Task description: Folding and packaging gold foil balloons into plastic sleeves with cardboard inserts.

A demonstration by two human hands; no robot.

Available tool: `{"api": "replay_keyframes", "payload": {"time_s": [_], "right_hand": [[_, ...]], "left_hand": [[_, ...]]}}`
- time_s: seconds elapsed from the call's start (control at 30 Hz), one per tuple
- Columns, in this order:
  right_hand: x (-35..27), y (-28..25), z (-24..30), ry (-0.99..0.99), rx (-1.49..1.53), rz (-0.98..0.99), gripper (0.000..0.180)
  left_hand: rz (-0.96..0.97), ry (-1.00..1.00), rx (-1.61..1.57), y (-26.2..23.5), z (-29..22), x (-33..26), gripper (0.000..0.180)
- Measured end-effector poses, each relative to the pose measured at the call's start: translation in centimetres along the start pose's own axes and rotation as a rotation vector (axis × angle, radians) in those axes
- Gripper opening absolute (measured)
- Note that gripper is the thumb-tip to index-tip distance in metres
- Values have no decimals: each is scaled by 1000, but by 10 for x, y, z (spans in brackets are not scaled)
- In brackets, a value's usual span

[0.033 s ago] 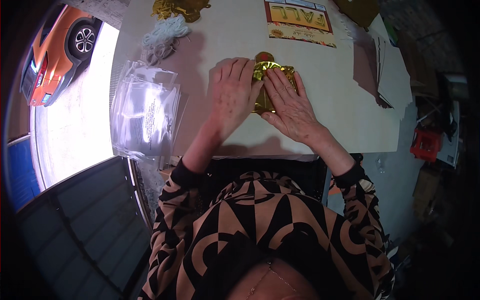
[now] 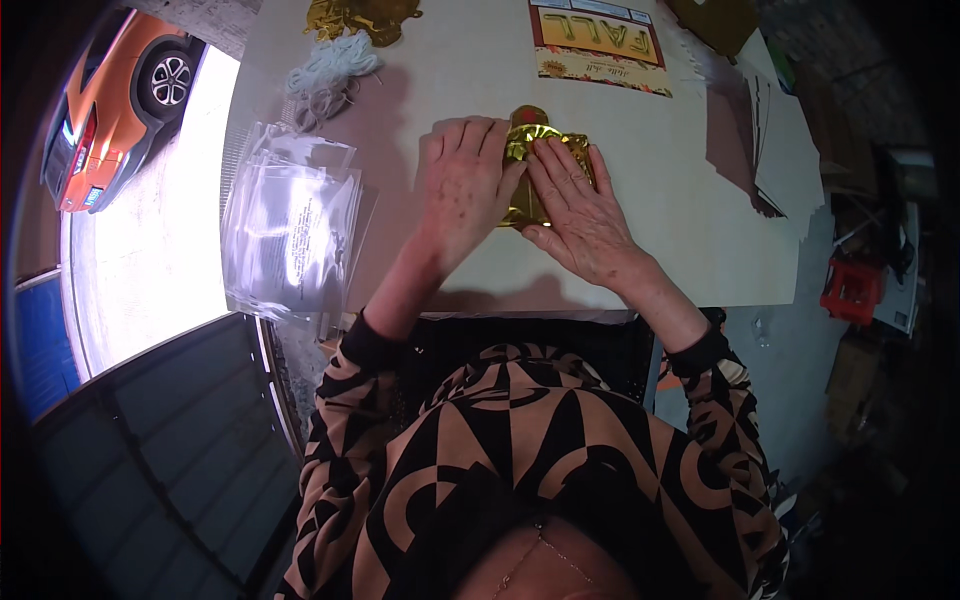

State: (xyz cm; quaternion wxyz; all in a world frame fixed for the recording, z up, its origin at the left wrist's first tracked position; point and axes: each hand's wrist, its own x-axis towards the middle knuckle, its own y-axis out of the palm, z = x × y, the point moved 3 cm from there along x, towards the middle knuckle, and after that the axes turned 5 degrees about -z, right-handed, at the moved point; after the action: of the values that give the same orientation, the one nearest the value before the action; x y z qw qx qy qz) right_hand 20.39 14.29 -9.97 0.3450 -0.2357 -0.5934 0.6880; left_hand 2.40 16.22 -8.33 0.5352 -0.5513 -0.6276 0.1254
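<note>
A folded gold foil balloon lies flat on the table in front of me, with a rounded tab bearing a reddish mark at its far end. My right hand rests palm down across its right side, fingers stretched out. At its left edge is my left hand, back upward, with its fingers side by side and slightly bent. The left thumb reaches over to the foil's edge. Both hands cover much of the foil, so its full outline is hidden.
Clear plastic sleeves are stacked at the table's left edge. Behind them lie a bundle of white cord and more gold foil. A printed card sits at the far side. Standing cardboard sheets are at the right.
</note>
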Motion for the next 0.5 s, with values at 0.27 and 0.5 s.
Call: {"api": "replay_keyframes", "payload": {"time_s": [0.27, 0.5], "right_hand": [[-18, -9, 14, 4, -29, -39, 84], [-37, -19, 23, 4, -58, -48, 83]], "left_hand": [[289, -137, 124, -5, 9, 18, 47], [635, -115, 142, -14, 6, 45, 54]]}}
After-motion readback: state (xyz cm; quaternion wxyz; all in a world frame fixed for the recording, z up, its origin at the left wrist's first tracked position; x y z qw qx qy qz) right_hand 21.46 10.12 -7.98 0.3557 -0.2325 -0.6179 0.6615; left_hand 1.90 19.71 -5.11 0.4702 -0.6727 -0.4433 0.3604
